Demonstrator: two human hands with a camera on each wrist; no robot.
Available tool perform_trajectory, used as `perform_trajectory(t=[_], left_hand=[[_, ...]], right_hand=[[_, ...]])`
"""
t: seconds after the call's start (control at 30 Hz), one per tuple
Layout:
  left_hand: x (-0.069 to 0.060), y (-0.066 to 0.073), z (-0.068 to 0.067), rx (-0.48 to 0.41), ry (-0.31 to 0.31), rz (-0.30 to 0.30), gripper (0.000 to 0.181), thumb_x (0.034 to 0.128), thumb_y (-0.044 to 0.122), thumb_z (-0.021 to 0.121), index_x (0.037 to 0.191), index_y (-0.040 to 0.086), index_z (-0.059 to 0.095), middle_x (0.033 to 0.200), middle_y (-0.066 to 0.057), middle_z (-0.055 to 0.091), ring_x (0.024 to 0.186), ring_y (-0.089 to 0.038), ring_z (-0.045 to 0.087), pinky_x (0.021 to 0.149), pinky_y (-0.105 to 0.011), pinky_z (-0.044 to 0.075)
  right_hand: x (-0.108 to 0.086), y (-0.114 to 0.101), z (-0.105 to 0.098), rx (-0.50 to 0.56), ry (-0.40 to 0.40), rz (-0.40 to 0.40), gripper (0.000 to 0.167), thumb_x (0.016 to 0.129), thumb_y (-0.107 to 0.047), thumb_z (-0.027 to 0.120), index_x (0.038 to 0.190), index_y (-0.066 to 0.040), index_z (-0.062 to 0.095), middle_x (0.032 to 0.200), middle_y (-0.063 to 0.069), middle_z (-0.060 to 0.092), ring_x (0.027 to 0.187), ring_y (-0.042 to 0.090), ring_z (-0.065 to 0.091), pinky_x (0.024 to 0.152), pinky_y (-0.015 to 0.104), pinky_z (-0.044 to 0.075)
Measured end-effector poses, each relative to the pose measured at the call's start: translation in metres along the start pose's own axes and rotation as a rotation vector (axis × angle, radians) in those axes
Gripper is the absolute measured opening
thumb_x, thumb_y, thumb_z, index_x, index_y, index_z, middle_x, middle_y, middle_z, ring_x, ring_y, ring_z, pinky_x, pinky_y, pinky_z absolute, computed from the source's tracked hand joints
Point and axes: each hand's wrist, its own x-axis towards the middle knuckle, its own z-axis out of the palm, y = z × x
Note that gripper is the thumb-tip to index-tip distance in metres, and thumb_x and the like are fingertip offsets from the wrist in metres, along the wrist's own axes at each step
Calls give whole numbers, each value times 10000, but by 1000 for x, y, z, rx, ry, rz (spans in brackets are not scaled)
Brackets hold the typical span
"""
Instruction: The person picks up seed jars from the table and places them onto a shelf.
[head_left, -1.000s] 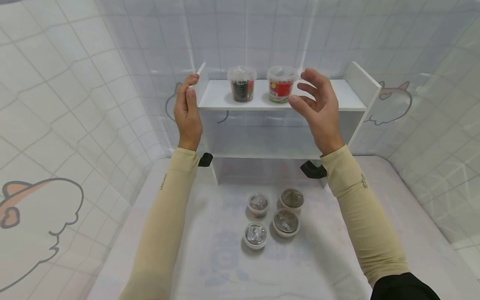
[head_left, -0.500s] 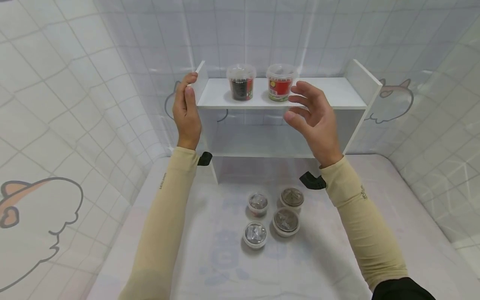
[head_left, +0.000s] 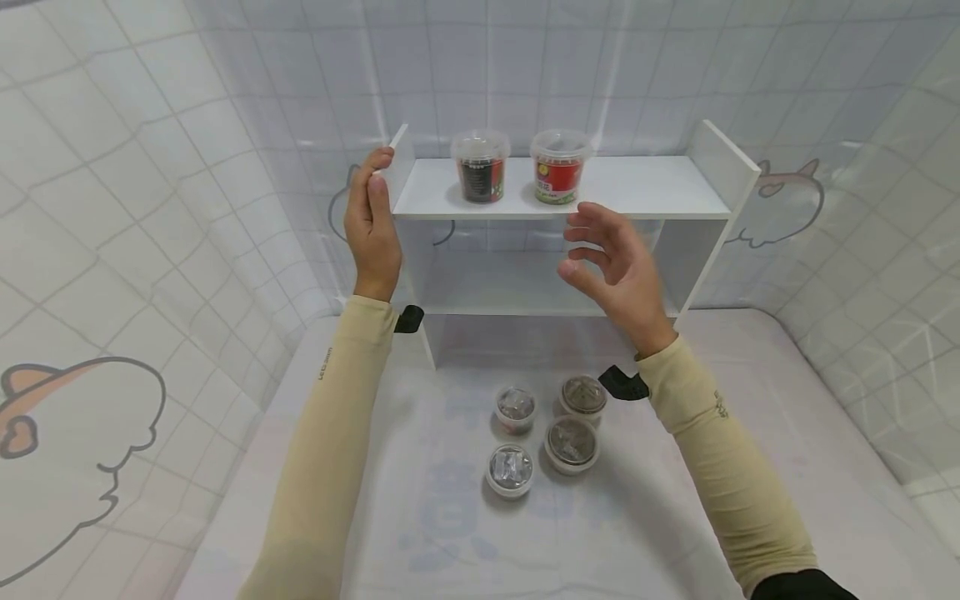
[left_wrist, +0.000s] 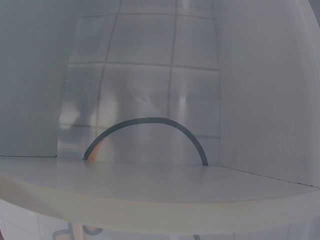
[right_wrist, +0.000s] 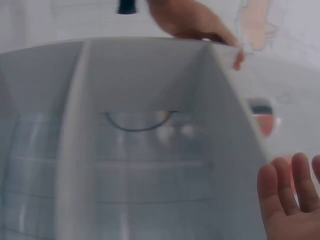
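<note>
We see two plastic cups standing upright and apart on the upper board (head_left: 645, 187) of a white shelf unit, the left one a black-and-red-labelled cup (head_left: 481, 172), its neighbour a red-and-green-labelled cup (head_left: 558, 173). The left hand (head_left: 373, 233) pinches the unit's left side panel (head_left: 403, 158); the right hand (head_left: 618, 271), thumb and fingers apart and holding nothing, hangs before the unit just below the red-and-green-labelled cup. Nearer us, four round tubs (head_left: 510, 469) stand on the white surface (head_left: 420, 550).

The step in hand, we judge, is steadying the unit while the right hand works about the cups. The left hand should hold firmly without pulling, lest the unit rock; the right should clear the board's front edge so that neither fingers nor the black wrist mount (head_left: 625, 383) catches it. Thin plastic probably wants a light hold round the sides.

The tubs' contents are hard to make out beneath shiny lids, and we cannot tell whether the right-hand pair touch. The left wrist view shows no working fingers; in the blurred right wrist view, fingers cover most of one cup. The cups' label print is unreadable.
</note>
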Motion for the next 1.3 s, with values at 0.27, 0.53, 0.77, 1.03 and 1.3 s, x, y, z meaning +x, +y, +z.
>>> perform_trajectory(t=[0.27,0.53,0.77,1.03,1.3], left_hand=[[0,0,-1,3,3,7,274,1060,-76,347,1210,-213,532,1314,-235,599,1328,-295,510,1176,-442,344],[0,2,0,20,7,-4,276,1061,-73,350,1213,-188,550,1311,-249,596,1326,-278,514,1176,-433,347],[0,1,0,14,6,4,278,1058,-76,347,1213,-213,533,1312,-265,589,1326,-274,514,1177,-436,344],[1,1,0,16,10,-5,285,1061,-69,345,1217,-184,555,1314,-273,584,1328,-275,512,1177,-433,344],[0,0,1,17,11,0,285,1061,-71,343,1221,-200,541,1314,-255,592,1332,-268,512,1181,-433,340]], right_hand=[[-24,22,4,-65,-67,98,655,873,41,761,1460,-14,477,1385,146,548,1245,380,524,1003,426,502],[-43,39,10,-88,-140,209,685,881,1,777,1483,-98,465,1413,86,532,1278,329,511,1023,464,475],[-57,44,19,-103,-188,274,733,854,97,760,1491,-31,423,1422,168,510,1282,403,492,1034,581,440],[-74,50,28,-178,-281,362,774,862,2,797,1509,23,372,1422,233,490,1269,390,497,1058,592,433],[-98,82,22,-266,-329,420,805,844,-227,863,1510,-163,415,1387,49,534,1231,235,550,1050,436,484]])
